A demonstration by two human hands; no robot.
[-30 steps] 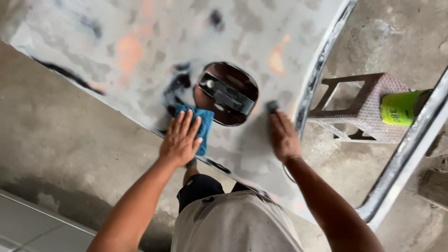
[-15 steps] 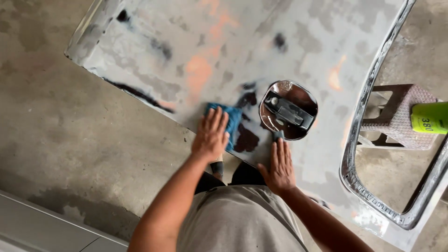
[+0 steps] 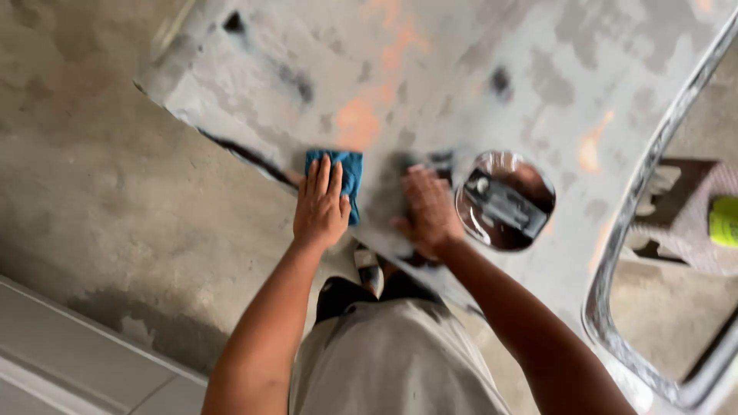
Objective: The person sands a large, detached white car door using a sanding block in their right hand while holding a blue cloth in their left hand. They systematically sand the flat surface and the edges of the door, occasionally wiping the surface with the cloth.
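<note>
The left hand (image 3: 321, 206) lies flat, palm down, with the fingers stretched and close together, and it presses a blue cloth (image 3: 343, 175) on the grey car body panel (image 3: 477, 84). The cloth is near the lower left edge of the panel, just beside a dark line that runs along this edge. Only the upper and right part of the cloth shows, because the hand covers the other part.

The right hand (image 3: 427, 212) also rests on the panel, near its lower edge, a little to the right of the cloth and not touching it. This hand is blurred, so I cannot tell if the fingers are spread or curled, or if something is under them.

Just beside the right hand, on its right side, there is a round opening (image 3: 504, 201) in the panel with a shiny rim and a dark part inside. The panel surface is patchy, with grey, orange and black spots. At the right edge a curved bright metal frame (image 3: 626, 253) follows the panel. Behind it a brown stool (image 3: 696, 207) stands on the concrete floor (image 3: 92, 192), with a yellow-green object (image 3: 723, 221) on it.
</note>
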